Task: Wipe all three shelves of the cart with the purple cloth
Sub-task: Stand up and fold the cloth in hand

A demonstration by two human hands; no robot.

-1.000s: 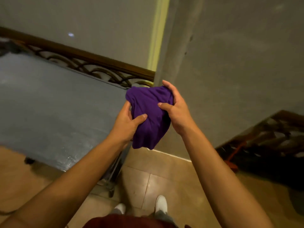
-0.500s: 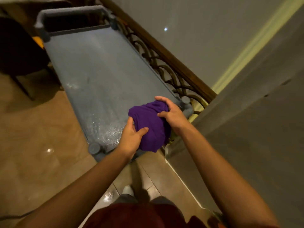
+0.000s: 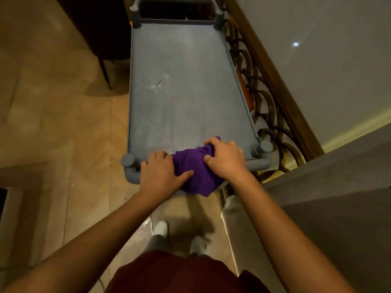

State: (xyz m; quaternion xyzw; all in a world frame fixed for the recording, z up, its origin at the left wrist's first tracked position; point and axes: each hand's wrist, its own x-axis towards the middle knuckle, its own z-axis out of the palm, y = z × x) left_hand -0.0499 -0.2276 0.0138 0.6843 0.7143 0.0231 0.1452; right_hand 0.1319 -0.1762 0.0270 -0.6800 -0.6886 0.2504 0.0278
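A grey cart stands in front of me, and only its top shelf [image 3: 186,81] shows, long and flat with wet streaks near the middle. The bunched purple cloth [image 3: 194,172] lies over the shelf's near edge, partly hanging over the near handle bar. My left hand [image 3: 160,172] rests on the cloth's left side with its thumb laid across the fabric. My right hand [image 3: 226,159] grips the cloth's right and far side with curled fingers. The lower shelves are hidden beneath the top one.
A dark wooden railing with curled ironwork [image 3: 266,98] runs along the cart's right side. A grey wall [image 3: 328,208] rises close on my right. A dark chair [image 3: 101,34] stands left of the cart's far end. Tiled floor [image 3: 53,123] spreads to the left.
The view has swung so the cart lies straight ahead. Both hands have brought the cloth down from in the air onto the near edge of the top shelf.
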